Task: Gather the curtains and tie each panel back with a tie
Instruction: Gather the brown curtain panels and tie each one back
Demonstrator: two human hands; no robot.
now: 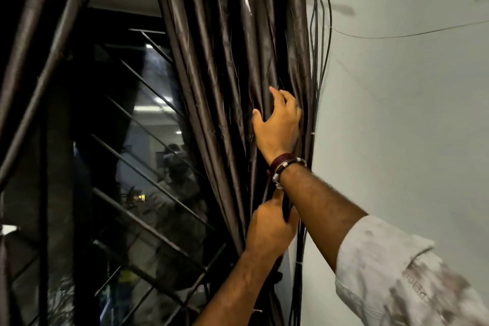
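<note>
The right curtain panel (225, 66), dark brown and shiny, hangs bunched in folds against the white wall. My right hand (277, 124) is high on the bunch, its fingers curled into the folds at the wall side. Below it my left hand (270, 227) grips the gathered fabric, thumb pressed along a dark strip that may be the tie; I cannot tell. The left curtain panel (39, 61) slants across the upper left, pulled aside.
A dark window with a metal grille (148, 177) fills the space between the panels. A bundle of black cables (317, 47) runs down the wall right beside the curtain. The white wall (410, 114) is on the right, with one thin wire strung across it.
</note>
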